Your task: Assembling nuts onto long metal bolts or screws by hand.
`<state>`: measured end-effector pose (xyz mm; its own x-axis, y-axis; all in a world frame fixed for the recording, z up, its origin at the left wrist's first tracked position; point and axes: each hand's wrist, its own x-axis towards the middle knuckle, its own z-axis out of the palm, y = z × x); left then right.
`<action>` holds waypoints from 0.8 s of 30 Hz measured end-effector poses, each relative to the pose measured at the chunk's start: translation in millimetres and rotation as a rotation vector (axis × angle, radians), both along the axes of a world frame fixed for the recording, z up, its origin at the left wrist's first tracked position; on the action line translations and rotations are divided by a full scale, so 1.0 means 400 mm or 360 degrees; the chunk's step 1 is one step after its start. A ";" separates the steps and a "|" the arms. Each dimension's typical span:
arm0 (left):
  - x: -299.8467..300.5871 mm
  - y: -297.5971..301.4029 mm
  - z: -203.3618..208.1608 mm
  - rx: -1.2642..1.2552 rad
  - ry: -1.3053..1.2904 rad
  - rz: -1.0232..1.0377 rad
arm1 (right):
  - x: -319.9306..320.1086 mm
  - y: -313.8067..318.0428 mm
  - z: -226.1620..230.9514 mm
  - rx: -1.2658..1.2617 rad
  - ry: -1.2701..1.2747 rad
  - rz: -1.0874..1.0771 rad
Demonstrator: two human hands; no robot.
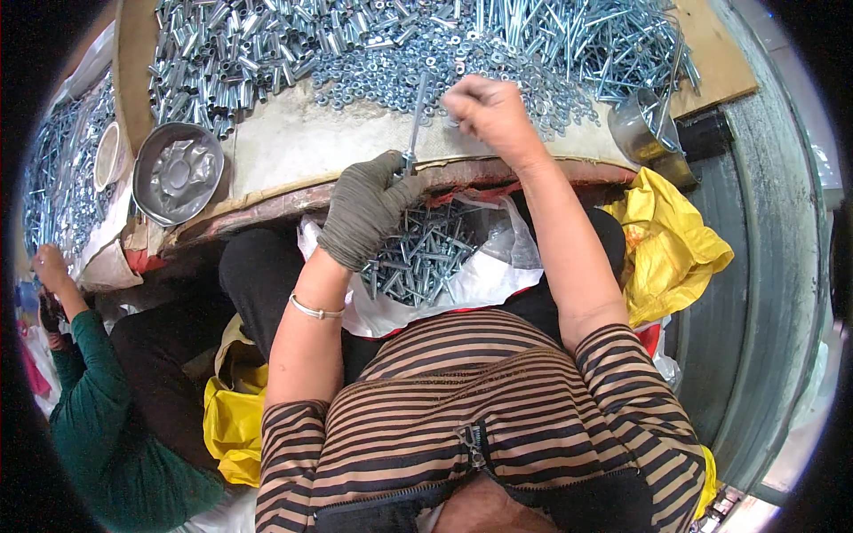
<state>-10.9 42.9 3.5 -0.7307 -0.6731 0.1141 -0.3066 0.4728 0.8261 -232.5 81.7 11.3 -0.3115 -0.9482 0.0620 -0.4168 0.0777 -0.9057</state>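
Observation:
My left hand (362, 211), in a grey glove, is closed round the lower end of a long metal bolt (418, 115). The bolt points up and away, with a small fitting at its base by my fingers. To the right of its tip, my bare right hand (494, 117) is raised over the table edge. Its fingers are curled together and slightly blurred; anything in them is too small to make out. Beyond both hands lies a spread of small nuts and washers (382, 78). Below them, a white plastic bag (498, 282) in my lap holds many metal anchor bolts (413, 258).
Metal sleeves (235, 58) are heaped at the far left, long bolts (577, 49) at the far right. A metal bowl (178, 182) stands left, a tilted container (641, 124) right. Yellow bags (671, 240) hang beside me. A co-worker in a green sleeve (107, 382) works at left.

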 end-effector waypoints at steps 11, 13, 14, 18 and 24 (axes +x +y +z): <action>0.019 -0.032 -0.015 0.0474 0.0146 -0.0137 | 0.088 -0.053 -0.055 -0.0185 0.1785 -0.0313; 0.021 -0.022 -0.012 0.0313 0.0013 -0.0060 | 0.076 -0.033 -0.016 -0.0178 0.0746 -0.0317; 0.020 -0.012 -0.007 0.0160 -0.0131 0.0004 | 0.078 -0.011 0.015 -0.0150 -0.0303 -0.0304; 0.022 0.007 0.012 0.0101 -0.0392 -0.0233 | 0.066 0.054 0.060 -0.0439 -0.0744 0.0033; 0.018 0.040 0.013 0.0017 -0.0354 -0.0365 | 0.060 0.127 0.083 -0.0306 -0.0661 0.0121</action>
